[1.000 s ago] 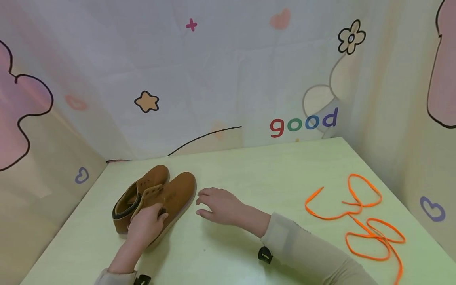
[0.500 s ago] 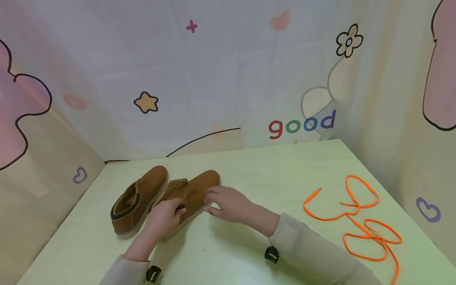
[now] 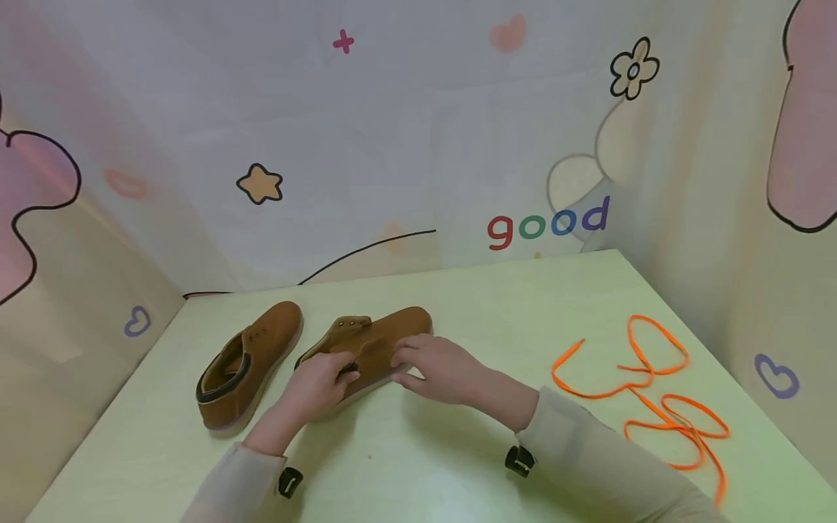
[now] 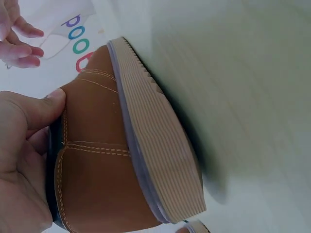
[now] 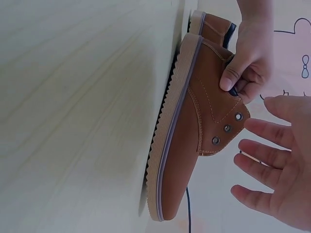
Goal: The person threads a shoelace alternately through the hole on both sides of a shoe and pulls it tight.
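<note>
In the head view, my left hand point(image 3: 320, 385) grips the collar of a brown shoe point(image 3: 399, 323) by its near side. The thumb lies on the outside of the leather in the left wrist view. This shoe points away to the right, and its eyelets point(image 5: 227, 128) hold no lace. My right hand point(image 3: 441, 369) hovers beside the shoe's front part, with its fingers point(image 5: 262, 158) loosely spread and holding nothing. The second brown shoe point(image 3: 277, 327) stands on the table to the left, apart from the first. Whether the held shoe's sole touches the table is hard to tell.
An orange shoelace point(image 3: 591, 397) lies in loose loops on the right of the pale green table point(image 3: 497, 312). Behind it hangs a printed curtain point(image 3: 366, 145) that also closes off both sides.
My left hand has moved the gripped shoe rightward, away from the other shoe, and its toe has swung to the right. My right hand has shifted slightly right, now beside the shoe's front.
</note>
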Demonstrator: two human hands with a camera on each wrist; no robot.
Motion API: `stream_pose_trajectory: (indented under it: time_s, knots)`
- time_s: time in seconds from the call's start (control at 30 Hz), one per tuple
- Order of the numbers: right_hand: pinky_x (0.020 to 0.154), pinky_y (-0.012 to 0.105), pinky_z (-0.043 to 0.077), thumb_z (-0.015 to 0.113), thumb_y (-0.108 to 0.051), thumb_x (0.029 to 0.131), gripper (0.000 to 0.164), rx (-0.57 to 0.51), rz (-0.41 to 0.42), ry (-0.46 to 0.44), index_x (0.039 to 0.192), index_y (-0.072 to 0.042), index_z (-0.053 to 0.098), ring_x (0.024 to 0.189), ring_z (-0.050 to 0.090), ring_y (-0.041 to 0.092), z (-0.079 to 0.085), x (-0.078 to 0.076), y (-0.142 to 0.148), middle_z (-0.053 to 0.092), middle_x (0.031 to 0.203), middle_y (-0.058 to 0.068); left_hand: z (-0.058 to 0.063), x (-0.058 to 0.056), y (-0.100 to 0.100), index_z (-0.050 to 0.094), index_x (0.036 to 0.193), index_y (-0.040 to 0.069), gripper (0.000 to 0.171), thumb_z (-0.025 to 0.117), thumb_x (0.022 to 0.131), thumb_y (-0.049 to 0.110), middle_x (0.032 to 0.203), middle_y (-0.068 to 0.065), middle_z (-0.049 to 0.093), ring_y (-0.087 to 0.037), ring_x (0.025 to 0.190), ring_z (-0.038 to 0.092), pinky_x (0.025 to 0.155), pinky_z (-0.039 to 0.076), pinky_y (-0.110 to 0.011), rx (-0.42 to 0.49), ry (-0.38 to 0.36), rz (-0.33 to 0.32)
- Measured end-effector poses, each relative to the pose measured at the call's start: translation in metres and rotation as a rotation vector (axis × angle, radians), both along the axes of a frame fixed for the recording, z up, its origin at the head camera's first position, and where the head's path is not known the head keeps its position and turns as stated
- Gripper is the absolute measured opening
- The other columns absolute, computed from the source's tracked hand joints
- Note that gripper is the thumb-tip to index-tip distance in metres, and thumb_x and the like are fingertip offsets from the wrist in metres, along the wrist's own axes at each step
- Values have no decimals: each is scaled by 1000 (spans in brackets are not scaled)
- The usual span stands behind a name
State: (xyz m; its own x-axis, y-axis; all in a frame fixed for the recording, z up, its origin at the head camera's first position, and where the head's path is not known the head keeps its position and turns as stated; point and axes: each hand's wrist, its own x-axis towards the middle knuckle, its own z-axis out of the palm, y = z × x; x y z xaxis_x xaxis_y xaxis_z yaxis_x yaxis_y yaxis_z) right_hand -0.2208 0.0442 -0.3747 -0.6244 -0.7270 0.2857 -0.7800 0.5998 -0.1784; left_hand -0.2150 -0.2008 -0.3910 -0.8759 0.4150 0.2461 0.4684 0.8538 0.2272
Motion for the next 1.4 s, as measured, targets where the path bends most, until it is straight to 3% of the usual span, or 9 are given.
stream_pose_trajectory:
  time_s: [0.17, 0.4, 0.73, 0.87, 0.97, 1.03, 1.13, 1.23, 1.4]
  knots:
    - [100, 39, 55, 66, -24, 100, 19, 12, -27, -16, 110, -10, 74, 116, 66, 24, 2, 1, 18, 71, 123, 6, 1, -6, 6, 57, 81, 10, 20, 72, 94, 9, 66, 3, 49, -10, 61, 41, 59, 36, -24, 6, -5, -58]
    - [102, 44, 54, 67, -23, 99, 22, 18, -120, -70, 113, -7, 73, 119, 65, 29, 2, -3, 57, 70, 125, 10, 5, -18, 23, 65, 90, 9, 8, 72, 94, 9, 75, 1, 64, -8, 64, 49, 63, 43, -24, -8, 16, -162]
    - [98, 47, 55, 67, -21, 98, 20, 31, -214, -112, 111, -7, 73, 115, 66, 32, 2, -3, 114, 72, 117, 9, 7, -29, 42, 60, 83, 12, 17, 73, 94, 12, 69, 4, 56, -5, 63, 42, 63, 39, -19, -33, 10, -290]
    - [100, 49, 54, 67, -21, 98, 19, 27, -266, -163, 110, -7, 73, 115, 66, 34, 7, -8, 133, 73, 115, 10, 9, -31, 47, 68, 94, 9, 5, 72, 95, 12, 79, 0, 69, -7, 66, 55, 65, 46, -19, -70, 12, -331]
    - [97, 50, 55, 67, -21, 98, 22, 47, -341, -220, 110, -4, 74, 110, 68, 36, 11, -16, 148, 75, 113, 13, 10, -31, 50, 72, 104, 6, 11, 72, 95, 12, 90, -4, 76, -11, 73, 67, 68, 53, -20, -100, 14, -348]
    - [89, 49, 57, 66, -20, 98, 23, 73, -405, -261, 109, -2, 73, 102, 70, 34, 13, -22, 158, 75, 109, 15, 12, -31, 51, 73, 104, 5, 12, 72, 95, 12, 90, -3, 76, -11, 74, 67, 69, 52, -20, -103, -1, -361]
    - [73, 41, 56, 65, -18, 98, 21, 129, -509, -334, 104, 0, 73, 85, 68, 26, 15, -32, 170, 75, 101, 14, 16, -33, 51, 68, 90, 8, 8, 71, 96, 13, 80, 1, 66, -7, 68, 54, 66, 45, -20, -78, -48, -368]
    - [61, 32, 47, 64, -20, 99, 24, 200, -634, -430, 87, -1, 71, 67, 58, 17, 13, -44, 179, 70, 80, 9, 21, -36, 54, 57, 76, 11, 25, 71, 96, 16, 71, 3, 49, -6, 66, 40, 65, 36, -21, -48, -92, -337]
    - [59, 30, 38, 64, -35, 99, 44, 288, -764, -551, 63, -12, 56, 56, 48, 12, 1, -60, 185, 53, 59, -1, 23, -38, 68, 59, 82, 8, 24, 71, 96, 23, 73, 2, 50, -11, 69, 42, 65, 35, -26, -8, -123, -226]
